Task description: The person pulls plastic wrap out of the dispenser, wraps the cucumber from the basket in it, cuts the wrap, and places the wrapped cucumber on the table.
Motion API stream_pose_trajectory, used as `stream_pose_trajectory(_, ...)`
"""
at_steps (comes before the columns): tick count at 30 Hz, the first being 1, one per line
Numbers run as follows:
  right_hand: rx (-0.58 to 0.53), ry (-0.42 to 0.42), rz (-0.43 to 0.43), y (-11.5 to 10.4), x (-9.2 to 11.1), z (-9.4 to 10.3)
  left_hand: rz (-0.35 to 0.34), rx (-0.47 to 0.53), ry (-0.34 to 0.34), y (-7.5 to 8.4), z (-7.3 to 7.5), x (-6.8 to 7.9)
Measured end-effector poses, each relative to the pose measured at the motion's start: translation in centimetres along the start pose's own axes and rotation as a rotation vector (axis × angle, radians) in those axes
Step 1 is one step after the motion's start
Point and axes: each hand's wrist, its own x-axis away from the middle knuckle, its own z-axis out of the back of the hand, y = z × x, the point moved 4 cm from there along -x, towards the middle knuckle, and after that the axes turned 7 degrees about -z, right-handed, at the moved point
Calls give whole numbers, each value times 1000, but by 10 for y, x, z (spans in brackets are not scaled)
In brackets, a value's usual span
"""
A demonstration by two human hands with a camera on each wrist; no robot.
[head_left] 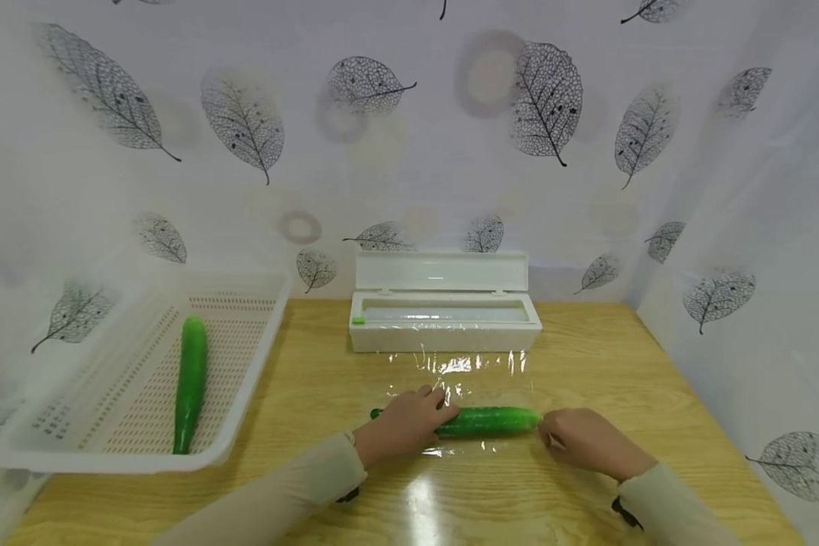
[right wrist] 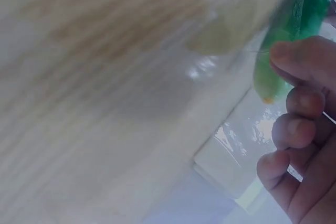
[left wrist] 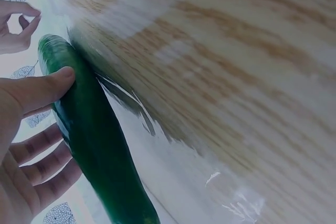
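Observation:
A green cucumber [head_left: 494, 422] lies crosswise on clear cling film [head_left: 459, 365] spread over the table. My left hand [head_left: 406, 426] grips it around the left half; in the left wrist view the thumb presses one side and the fingers lie along the other. At the pale right end is my right hand [head_left: 590, 441], fingers curled, pinching the edge of the film beside the tip. From the right wrist view, the thumb [right wrist: 302, 56] overlaps the cucumber's end. The film stretches back to a white dispenser box [head_left: 444, 339], whose lid stands up.
On the left stands a white plastic basket [head_left: 252, 387] with another cucumber [head_left: 190, 383] inside. A small green piece [head_left: 359, 320] sits on the box's left front edge. Leaf-printed curtain [head_left: 409, 174] surrounds the wooden table [head_left: 641, 379] at the back and sides.

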Motion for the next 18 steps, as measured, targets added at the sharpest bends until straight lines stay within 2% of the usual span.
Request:
stream_pose_trajectory(9,32,33,25,0,-15,24,5,8,10,-3,-1,-1)
stream_pose_trajectory(18,84,21,79,0,-37,32,3,71,15,-3,0,-2)
